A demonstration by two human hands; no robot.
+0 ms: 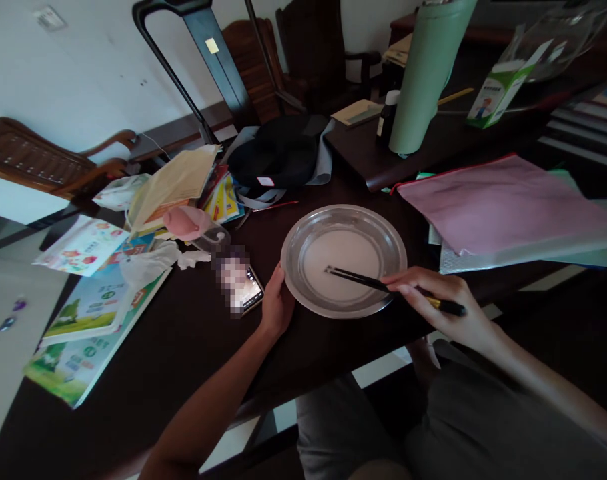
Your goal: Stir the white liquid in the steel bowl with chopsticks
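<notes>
A shiny metal bowl [394, 248] with a wide rim stands on the dark table near its front edge. Whitish, cloudy liquid [339, 257] covers its bottom. At the bowl's left side, my left hand [277, 303] grips the rim, its thumb upright against the edge and its other fingers hidden below. My right hand [436, 297] is closed around a pair of black chopsticks [356, 277] with gold bands near the top. Their tips dip into the liquid around the bowl's middle. Just left of my left hand lies a phone [253, 293] with its screen lit.
Booklets [91, 333], crumpled tissue [151, 263] and a pink object [186, 223] lie to the left. Behind the bowl is a black bag [278, 150]. A pink zip pouch [503, 203] rests on the right, with a tall green tumbler [428, 77] and a green-white box [498, 97] farther back.
</notes>
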